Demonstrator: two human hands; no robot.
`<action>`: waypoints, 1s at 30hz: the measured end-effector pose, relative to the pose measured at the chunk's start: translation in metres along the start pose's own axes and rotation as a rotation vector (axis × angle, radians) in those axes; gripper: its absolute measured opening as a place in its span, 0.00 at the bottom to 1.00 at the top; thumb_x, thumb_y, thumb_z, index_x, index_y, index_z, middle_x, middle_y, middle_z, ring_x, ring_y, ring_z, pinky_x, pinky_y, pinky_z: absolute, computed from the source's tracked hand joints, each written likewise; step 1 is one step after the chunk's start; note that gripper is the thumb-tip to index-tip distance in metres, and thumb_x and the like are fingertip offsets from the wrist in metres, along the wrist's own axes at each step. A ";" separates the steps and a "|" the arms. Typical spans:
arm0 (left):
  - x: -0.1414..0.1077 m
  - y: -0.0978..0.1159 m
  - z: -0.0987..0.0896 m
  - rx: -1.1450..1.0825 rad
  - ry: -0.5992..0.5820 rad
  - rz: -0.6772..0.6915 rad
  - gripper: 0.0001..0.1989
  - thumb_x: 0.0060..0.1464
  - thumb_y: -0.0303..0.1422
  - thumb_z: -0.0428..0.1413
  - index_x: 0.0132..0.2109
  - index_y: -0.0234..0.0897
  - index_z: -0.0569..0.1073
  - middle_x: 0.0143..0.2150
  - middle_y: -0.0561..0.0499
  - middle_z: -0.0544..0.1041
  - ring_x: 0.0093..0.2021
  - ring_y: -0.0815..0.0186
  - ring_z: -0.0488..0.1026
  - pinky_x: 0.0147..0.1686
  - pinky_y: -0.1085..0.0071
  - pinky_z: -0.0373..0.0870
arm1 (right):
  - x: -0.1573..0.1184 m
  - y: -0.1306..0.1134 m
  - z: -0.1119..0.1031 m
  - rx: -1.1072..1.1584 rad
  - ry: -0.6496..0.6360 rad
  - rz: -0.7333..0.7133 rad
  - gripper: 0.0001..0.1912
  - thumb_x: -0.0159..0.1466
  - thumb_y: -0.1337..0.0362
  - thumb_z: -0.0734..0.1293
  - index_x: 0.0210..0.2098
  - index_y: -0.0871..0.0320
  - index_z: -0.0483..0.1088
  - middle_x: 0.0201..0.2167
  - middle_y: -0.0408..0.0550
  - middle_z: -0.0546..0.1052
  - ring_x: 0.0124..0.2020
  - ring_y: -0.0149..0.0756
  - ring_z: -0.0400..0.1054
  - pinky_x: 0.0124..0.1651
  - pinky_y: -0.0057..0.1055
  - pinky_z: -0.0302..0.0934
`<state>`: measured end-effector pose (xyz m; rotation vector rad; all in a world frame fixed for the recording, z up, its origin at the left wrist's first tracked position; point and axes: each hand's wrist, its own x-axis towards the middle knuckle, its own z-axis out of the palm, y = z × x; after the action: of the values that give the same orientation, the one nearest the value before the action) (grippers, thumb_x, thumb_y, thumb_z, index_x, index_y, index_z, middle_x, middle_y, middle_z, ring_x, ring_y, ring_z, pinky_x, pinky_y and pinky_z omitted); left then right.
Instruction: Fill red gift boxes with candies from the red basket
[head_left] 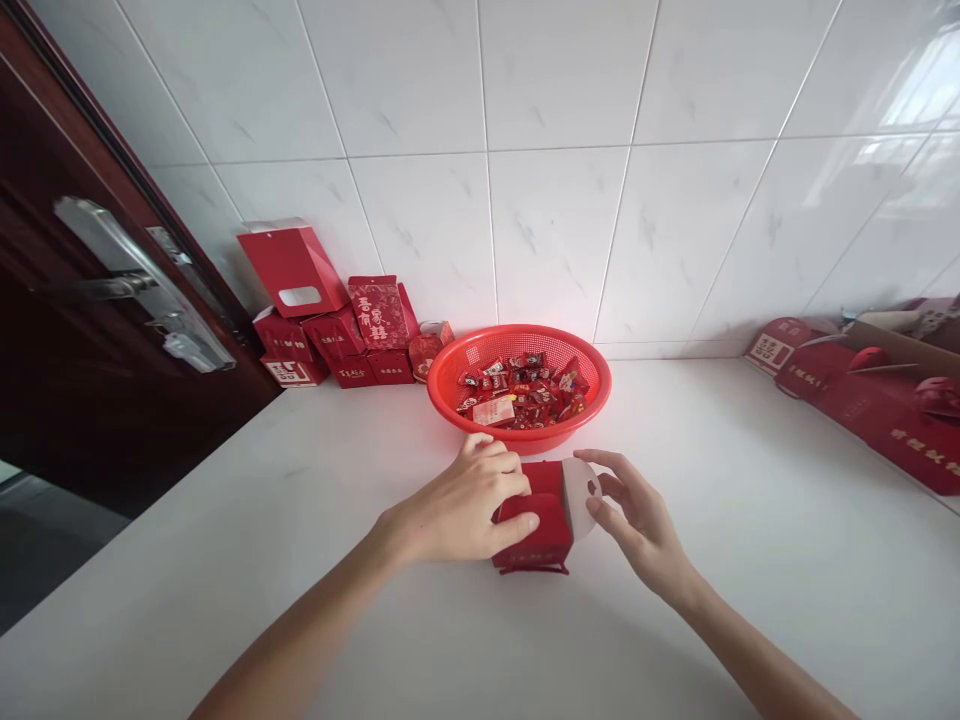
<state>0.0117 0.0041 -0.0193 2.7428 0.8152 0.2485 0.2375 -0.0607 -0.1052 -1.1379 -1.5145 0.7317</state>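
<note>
A small red gift box [538,528] stands on the white tabletop with its top flaps up. Its right flap, with a rounded edge and a hole, shows a white inner side [579,495]. My right hand [637,525] has this flap between thumb and fingers. Across the box's left side lies my left hand [476,498], fingers curled at the rim and thumb over the top, covering the left flap. Just behind the box is a red plastic basket [596,400] of wrapped candies [529,390].
Several red gift boxes [296,270] are stacked at the back left against the tiled wall [420,90]. More red boxes [862,395] stand in a row at the right edge. A dark door [67,400] with a metal handle [150,285] is at the left.
</note>
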 end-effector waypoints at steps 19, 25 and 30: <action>-0.002 0.014 0.011 0.019 0.087 0.252 0.07 0.52 0.31 0.55 0.28 0.37 0.66 0.28 0.54 0.69 0.28 0.67 0.61 0.38 0.67 0.62 | -0.010 -0.013 0.005 -0.345 -0.113 -0.477 0.08 0.65 0.71 0.65 0.41 0.55 0.74 0.62 0.60 0.68 0.59 0.48 0.69 0.53 0.41 0.71; -0.007 0.012 -0.004 0.017 -0.010 0.131 0.11 0.55 0.23 0.49 0.30 0.39 0.74 0.26 0.54 0.68 0.26 0.68 0.63 0.32 0.68 0.60 | -0.013 -0.009 0.007 -0.432 -0.091 -0.557 0.09 0.67 0.72 0.65 0.41 0.54 0.75 0.62 0.61 0.68 0.57 0.46 0.71 0.51 0.40 0.73; -0.014 0.016 -0.004 0.001 -0.140 0.117 0.09 0.46 0.22 0.54 0.25 0.40 0.72 0.20 0.56 0.66 0.24 0.67 0.64 0.30 0.67 0.62 | -0.013 -0.005 0.007 -0.427 -0.113 -0.602 0.12 0.66 0.75 0.64 0.43 0.54 0.75 0.61 0.61 0.67 0.55 0.45 0.72 0.47 0.38 0.74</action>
<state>0.0072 -0.0153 -0.0120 2.7748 0.6194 0.0775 0.2296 -0.0740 -0.1071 -0.8670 -2.0375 0.0599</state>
